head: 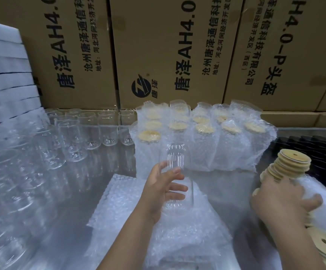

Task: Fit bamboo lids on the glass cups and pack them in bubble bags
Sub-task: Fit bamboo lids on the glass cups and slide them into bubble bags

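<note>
My left hand grips a clear glass cup and holds it above a pile of flat bubble bags. The cup has no lid on it. At the right, my right hand reaches into a stack of round bamboo lids, fingers curled round the lower ones in their plastic wrap. More loose lids lie under that wrist. Several packed cups in bubble bags, each with a bamboo lid, stand in rows behind the held cup.
Bare glass cups stand in rows at the left and rear of the steel table. Cardboard cartons wall off the back. White foam sheets are stacked at far left. A black tray lies at right.
</note>
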